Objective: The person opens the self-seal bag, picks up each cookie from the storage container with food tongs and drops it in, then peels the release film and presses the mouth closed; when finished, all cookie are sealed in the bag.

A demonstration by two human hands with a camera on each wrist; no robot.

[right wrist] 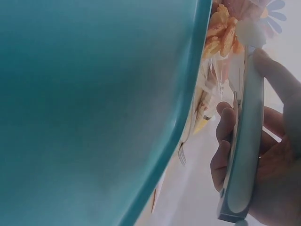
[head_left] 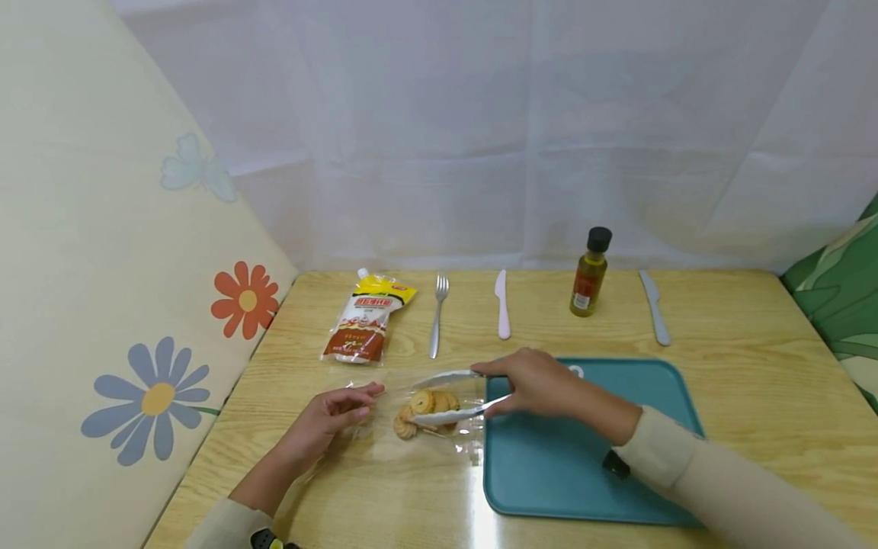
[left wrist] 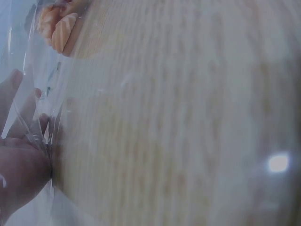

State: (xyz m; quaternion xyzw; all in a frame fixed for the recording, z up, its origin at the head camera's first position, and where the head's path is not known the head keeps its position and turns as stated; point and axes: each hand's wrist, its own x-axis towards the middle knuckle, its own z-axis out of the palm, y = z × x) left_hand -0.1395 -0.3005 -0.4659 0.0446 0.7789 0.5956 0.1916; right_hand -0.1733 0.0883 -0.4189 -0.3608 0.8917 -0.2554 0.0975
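A clear plastic bag [head_left: 469, 438] of round golden cookies [head_left: 423, 402] lies left of the tray. My left hand [head_left: 329, 419] holds the bag's left end, thumb and fingers apart around the plastic; in the left wrist view its fingers show partly through the film. From the right, my right hand [head_left: 542, 385] grips metal tongs [head_left: 449, 417], whose spread arms reach in around the cookies. The right wrist view shows the pale handle of the tongs [right wrist: 247, 136] between thumb and curled fingers. Whether the tips touch a cookie is unclear.
A teal tray [head_left: 583, 473] lies under the right forearm. Along the back are a spouted pouch [head_left: 361, 320], a fork [head_left: 437, 313], a pink knife [head_left: 503, 305], an oil bottle [head_left: 590, 282] and a grey knife [head_left: 655, 309]. A white cloth [head_left: 425, 137] hangs behind.
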